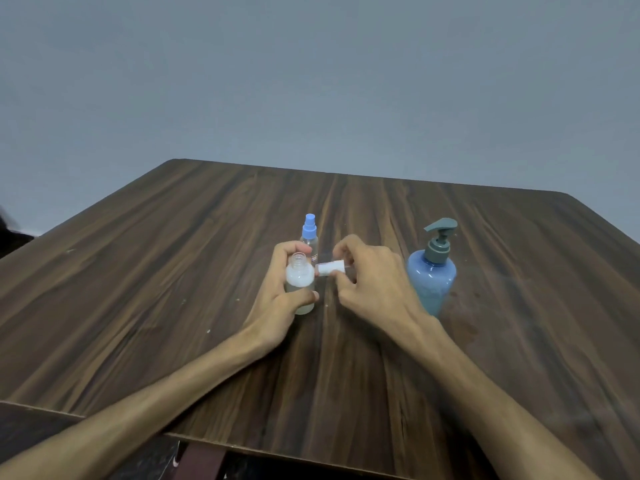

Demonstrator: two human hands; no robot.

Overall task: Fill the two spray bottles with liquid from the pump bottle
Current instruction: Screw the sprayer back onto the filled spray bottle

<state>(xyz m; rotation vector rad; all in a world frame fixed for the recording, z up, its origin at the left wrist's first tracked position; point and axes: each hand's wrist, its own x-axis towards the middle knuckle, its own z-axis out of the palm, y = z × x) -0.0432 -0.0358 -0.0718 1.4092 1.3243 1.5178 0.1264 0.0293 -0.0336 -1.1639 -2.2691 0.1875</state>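
Left hand [277,292] gripping uncapped spray bottle [300,284] upright; right hand [367,271] pinching white spray cap [329,268] beside neck. Keeping bottle vertical, cap clean.

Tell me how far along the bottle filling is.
Looks done: the blue-capped spray bottle stands closed behind the hands, though its fill level is unclear. In hand: the left hand grips the open clear bottle, which looks partly filled with whitish liquid, while the right hand pinches its white spray cap beside the neck. Left: probably screwing that cap on. The pump bottle stands untouched.
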